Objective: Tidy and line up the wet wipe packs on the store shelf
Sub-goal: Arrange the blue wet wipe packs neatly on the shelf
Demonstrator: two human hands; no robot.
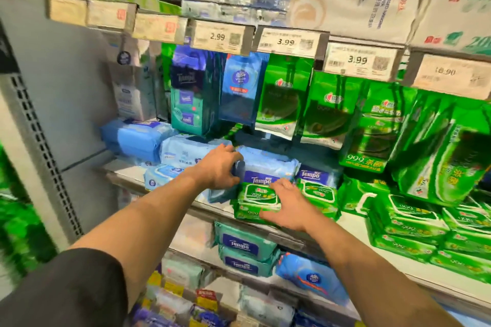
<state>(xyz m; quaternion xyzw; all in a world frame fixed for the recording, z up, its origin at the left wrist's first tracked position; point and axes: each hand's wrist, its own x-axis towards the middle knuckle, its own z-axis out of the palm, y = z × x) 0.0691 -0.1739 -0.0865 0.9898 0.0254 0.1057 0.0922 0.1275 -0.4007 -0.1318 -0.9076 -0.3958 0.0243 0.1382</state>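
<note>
My left hand (219, 168) grips the left end of a blue Tempo wet wipe pack (268, 167) lying on the middle shelf (353, 225). Just in front of it sits a green wet wipe pack (252, 198), and my right hand (288, 206) lies flat on its right side with fingers spread. A second green pack (318, 194) lies to the right, with another Tempo pack (314, 175) behind it. Light blue packs (186, 151) lie to the left of my left hand.
Green hanging pouches (326, 111) and blue pouches (241, 87) hang from hooks above the shelf. Stacks of green packs (414, 231) fill the right side. Price tags (289, 41) run along the upper shelf edge. Teal Tempo packs (244, 247) sit on the shelf below.
</note>
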